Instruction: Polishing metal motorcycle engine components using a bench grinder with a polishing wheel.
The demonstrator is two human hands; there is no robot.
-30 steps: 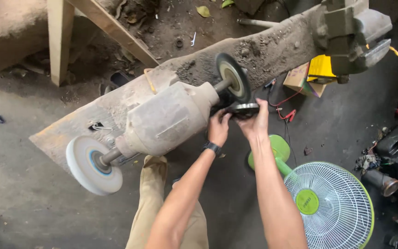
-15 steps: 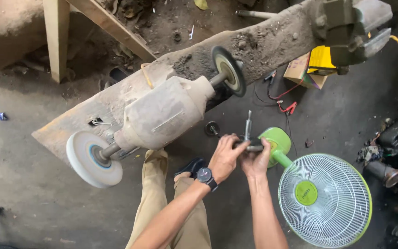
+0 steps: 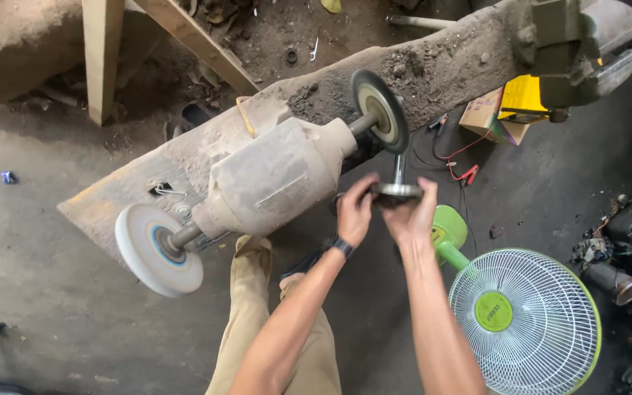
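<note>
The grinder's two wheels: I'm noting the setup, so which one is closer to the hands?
The dark wheel on the right end of the shaft, just above both hands. The white wheel sits at the far left end.

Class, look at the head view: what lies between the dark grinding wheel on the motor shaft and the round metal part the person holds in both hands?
Only the part's own upright metal stem spans the gap between dark grinding wheel and round metal part.

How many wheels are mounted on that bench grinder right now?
2. A white wheel sits on the near left end of the grinder; a dark grey wheel is on the far right end, just above the hands holding a metal part.
</note>
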